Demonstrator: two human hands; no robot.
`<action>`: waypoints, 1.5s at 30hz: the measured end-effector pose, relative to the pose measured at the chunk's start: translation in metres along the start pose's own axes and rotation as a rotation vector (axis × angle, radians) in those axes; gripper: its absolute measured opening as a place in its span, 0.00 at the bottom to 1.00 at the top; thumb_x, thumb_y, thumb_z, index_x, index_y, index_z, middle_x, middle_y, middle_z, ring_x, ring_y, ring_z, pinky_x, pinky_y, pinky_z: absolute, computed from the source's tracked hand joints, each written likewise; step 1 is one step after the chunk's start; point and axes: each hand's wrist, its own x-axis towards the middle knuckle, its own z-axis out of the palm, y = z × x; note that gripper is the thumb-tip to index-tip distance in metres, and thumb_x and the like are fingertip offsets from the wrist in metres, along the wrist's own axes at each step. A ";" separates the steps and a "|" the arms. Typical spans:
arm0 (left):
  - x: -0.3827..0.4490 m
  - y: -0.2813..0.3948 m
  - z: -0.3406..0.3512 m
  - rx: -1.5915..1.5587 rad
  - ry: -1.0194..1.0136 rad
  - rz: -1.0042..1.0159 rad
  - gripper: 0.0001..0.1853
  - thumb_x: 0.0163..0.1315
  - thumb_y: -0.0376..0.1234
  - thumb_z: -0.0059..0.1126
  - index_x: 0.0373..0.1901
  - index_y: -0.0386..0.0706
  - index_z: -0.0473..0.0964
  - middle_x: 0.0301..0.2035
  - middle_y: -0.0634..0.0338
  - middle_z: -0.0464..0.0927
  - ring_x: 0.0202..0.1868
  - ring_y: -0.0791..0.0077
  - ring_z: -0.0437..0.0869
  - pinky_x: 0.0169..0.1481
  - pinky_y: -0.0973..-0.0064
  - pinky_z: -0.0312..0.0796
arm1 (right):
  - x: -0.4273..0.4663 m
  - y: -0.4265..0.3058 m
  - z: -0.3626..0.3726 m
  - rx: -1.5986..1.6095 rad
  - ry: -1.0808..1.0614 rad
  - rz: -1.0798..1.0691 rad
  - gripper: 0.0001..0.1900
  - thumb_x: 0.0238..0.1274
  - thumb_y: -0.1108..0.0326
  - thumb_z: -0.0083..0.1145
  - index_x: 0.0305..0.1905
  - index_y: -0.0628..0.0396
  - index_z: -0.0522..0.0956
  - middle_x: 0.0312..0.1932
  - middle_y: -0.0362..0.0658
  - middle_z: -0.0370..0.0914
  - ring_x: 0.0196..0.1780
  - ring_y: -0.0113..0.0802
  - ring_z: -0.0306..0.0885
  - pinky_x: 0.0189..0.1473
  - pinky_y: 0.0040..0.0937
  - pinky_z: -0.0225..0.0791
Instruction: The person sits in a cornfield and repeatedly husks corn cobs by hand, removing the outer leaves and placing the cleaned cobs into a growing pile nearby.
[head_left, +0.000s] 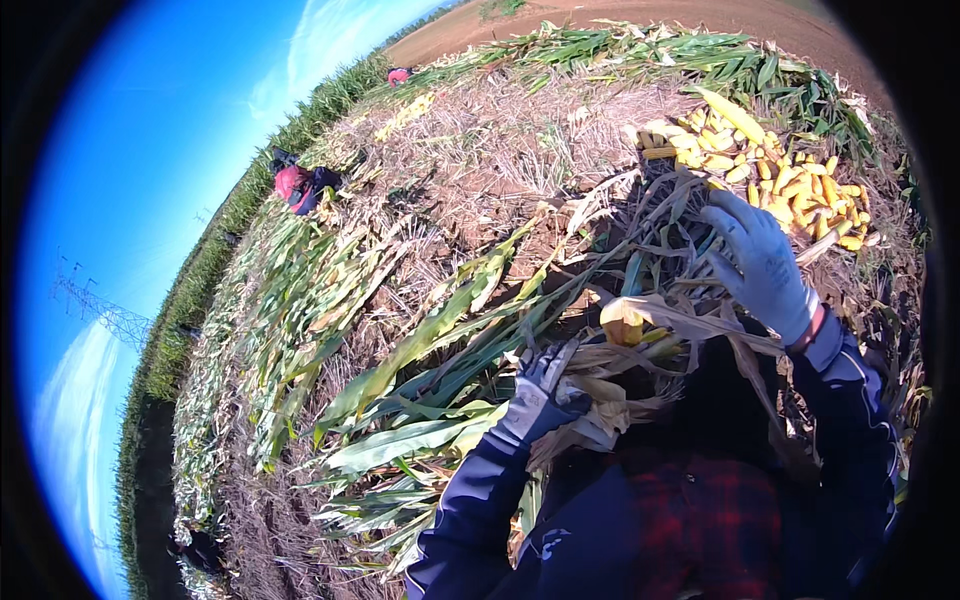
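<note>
My left hand (541, 397), in a grey work glove, holds pale dry corn husk (604, 401) between thumb and fingers beside the cut corn stalks (480, 330). My right hand (765, 259), in a pale glove, is raised with its fingers apart and nothing in it. Between the hands, a yellow corn ear (624, 324) shows partly out of its dry husk. Beyond my right hand lies a heap of husked corn ears (806, 191). One larger-looking ear (733, 116) appears over the heap's far side; whether it is in the air, I cannot tell.
Cut stalks (315, 292) lie in a row to the left, with another heap of green stalks (660, 56) at the far side. A person (300, 184) bends over the row at the left. Stubble (517, 142) covers the ground, and standing corn (195, 292) borders the field.
</note>
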 end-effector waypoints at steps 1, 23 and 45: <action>-0.001 -0.009 -0.001 -0.048 -0.022 -0.021 0.46 0.49 0.46 0.71 0.70 0.41 0.63 0.59 0.42 0.74 0.61 0.46 0.75 0.69 0.53 0.61 | -0.016 -0.021 0.017 0.065 -0.044 -0.043 0.29 0.51 0.69 0.65 0.61 0.57 0.72 0.63 0.52 0.69 0.63 0.52 0.70 0.63 0.47 0.65; 0.050 -0.130 0.071 0.182 -0.139 -0.557 0.25 0.58 0.47 0.60 0.58 0.51 0.77 0.47 0.51 0.84 0.51 0.54 0.84 0.57 0.60 0.74 | -0.095 -0.043 0.056 0.202 -0.158 0.071 0.32 0.47 0.68 0.65 0.62 0.58 0.71 0.62 0.53 0.70 0.62 0.53 0.70 0.63 0.47 0.64; -0.116 -0.248 0.220 -0.182 0.161 -0.804 0.32 0.58 0.43 0.66 0.63 0.41 0.71 0.54 0.49 0.78 0.54 0.54 0.81 0.57 0.60 0.73 | -0.088 -0.031 0.133 0.150 -0.617 0.099 0.16 0.55 0.61 0.61 0.48 0.55 0.79 0.50 0.46 0.79 0.49 0.43 0.79 0.52 0.39 0.69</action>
